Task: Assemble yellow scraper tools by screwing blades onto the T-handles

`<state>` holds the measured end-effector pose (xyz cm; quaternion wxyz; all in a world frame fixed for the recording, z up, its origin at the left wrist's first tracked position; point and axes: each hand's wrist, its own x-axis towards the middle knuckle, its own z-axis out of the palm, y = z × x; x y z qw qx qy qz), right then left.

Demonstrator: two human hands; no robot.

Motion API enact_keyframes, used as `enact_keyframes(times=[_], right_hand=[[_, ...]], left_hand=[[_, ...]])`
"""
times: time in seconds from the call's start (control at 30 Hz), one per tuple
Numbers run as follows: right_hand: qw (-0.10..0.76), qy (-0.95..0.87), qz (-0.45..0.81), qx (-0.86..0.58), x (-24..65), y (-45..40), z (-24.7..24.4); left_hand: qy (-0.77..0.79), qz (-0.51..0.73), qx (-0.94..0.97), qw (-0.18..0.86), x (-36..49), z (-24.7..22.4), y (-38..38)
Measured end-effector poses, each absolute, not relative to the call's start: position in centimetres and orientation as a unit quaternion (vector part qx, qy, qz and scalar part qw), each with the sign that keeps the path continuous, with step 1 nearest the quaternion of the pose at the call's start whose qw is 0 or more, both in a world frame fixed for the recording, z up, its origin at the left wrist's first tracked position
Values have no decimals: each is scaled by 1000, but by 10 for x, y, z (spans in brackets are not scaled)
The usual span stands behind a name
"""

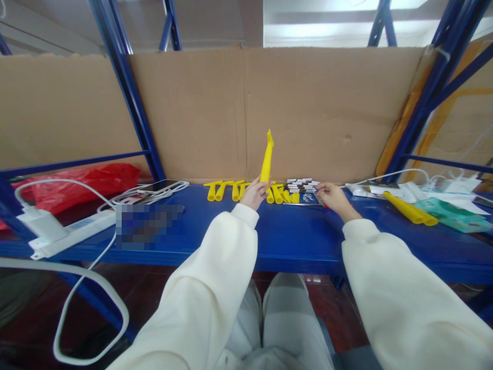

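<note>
A yellow leg-shaped tube point(267, 158) is pinched upright in the left hand point(256, 192). The right hand point(334, 197) is curled near small black-and-white pieces point(302, 185); its grip cannot be told.

Loose, plain cream-white fabric sleeves point(210, 277) fill the lower left centre and lower right of the frame, softly creased and puffed above snug, narrow cuffs point(246, 214) of the same colour. Pale grey cloth trousers point(287, 313) show at the bottom centre, lightly wrinkled.

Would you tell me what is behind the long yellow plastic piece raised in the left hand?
A brown cardboard panel stands behind the long yellow plastic piece; whatever the piece itself covers cannot be seen.
</note>
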<state>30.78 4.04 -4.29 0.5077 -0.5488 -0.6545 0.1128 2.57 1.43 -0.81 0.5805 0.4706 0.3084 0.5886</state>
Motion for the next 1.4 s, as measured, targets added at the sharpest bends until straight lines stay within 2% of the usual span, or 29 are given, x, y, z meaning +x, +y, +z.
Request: enact_keyframes(times=[0.27, 0.47, 0.73, 0.87, 1.27, 1.4], right_hand=[[507, -656, 111, -547, 309, 45, -46], [513, -642, 138, -554, 304, 39, -42], [568, -637, 143, -501, 303, 45, -37], [555, -645, 130, -509, 304, 47, -37], [601, -610, 130, -500, 296, 37, -34], [599, -622, 160, -478, 291, 31, -33]], left_hand=[[221, 557, 505, 621, 31, -10, 10], [271, 514, 534, 614, 33, -17, 19], [350, 431, 661, 505, 41, -35, 32], [342, 431, 691, 469, 40, -36, 32], [336, 435, 731, 405, 39, -33, 27], [383, 431, 750, 325, 38, -33, 24]])
